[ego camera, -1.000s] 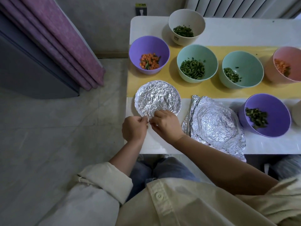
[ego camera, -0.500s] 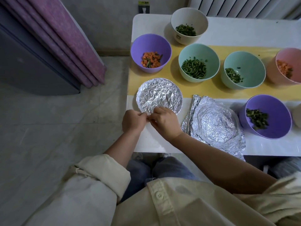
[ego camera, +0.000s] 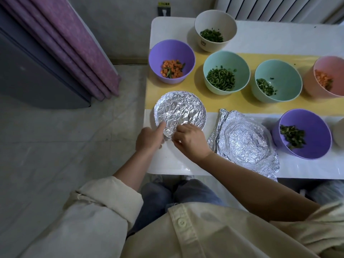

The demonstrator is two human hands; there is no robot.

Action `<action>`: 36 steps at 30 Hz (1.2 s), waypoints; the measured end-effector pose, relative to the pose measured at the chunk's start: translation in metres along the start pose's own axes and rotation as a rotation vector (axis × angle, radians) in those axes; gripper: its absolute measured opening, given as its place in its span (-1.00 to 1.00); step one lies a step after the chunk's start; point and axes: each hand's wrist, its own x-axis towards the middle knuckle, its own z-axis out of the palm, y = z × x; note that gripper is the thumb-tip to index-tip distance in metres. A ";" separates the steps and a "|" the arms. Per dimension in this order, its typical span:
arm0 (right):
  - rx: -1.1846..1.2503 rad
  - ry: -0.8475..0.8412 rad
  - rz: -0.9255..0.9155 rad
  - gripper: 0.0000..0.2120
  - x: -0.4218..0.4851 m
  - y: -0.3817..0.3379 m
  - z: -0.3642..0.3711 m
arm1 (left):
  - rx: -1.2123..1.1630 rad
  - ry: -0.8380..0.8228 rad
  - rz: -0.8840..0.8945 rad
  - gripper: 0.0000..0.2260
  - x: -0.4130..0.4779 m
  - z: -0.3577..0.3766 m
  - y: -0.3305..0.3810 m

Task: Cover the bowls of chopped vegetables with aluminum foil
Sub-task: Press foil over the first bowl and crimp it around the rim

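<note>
Moving apart from the right hand since a moment ago, the person's left hand (ego camera: 149, 139) is now stretching its thumb up onto the near-left rim of the covered bowl, where earlier both hands were bunched together. A sheet of crinkled silver aluminium foil (ego camera: 179, 110) is lying tight over this round bowl, hiding its body and contents. It is sitting at the near-left corner of the white table (ego camera: 176, 164), partly on a yellow runner (ego camera: 242, 101).

The left thumb is pressing the foil down at the rim while the curled fingers are gripping the folded edge below. The right hand (ego camera: 191, 141) is pinching the same near edge between thumb and fingertips.

Just right of the hands, a loose pile of rumpled silver foil sheets (ego camera: 243, 142) is lying flat. Six uncovered bowls are standing around:
- a purple bowl of diced carrot (ego camera: 167, 51)
- a cream bowl of chopped greens (ego camera: 214, 19)
- a teal bowl of sliced green vegetables (ego camera: 226, 60)
- a second teal bowl with fewer greens (ego camera: 283, 75)
- a pink bowl of carrot pieces (ego camera: 329, 71)
- a purple bowl of chopped greens (ego camera: 309, 127), beside the loose sheets
</note>
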 end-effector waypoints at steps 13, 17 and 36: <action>0.070 0.016 0.025 -0.77 0.000 -0.004 0.000 | -0.101 -0.201 -0.131 -0.74 -0.005 0.014 -0.003; 0.051 0.009 0.035 -0.78 0.000 -0.004 0.002 | -0.039 -0.197 -0.040 -0.82 -0.002 0.015 -0.004; 0.035 -0.018 -0.085 -0.82 -0.002 0.005 0.000 | 0.111 -0.123 0.031 -0.69 0.010 -0.006 0.002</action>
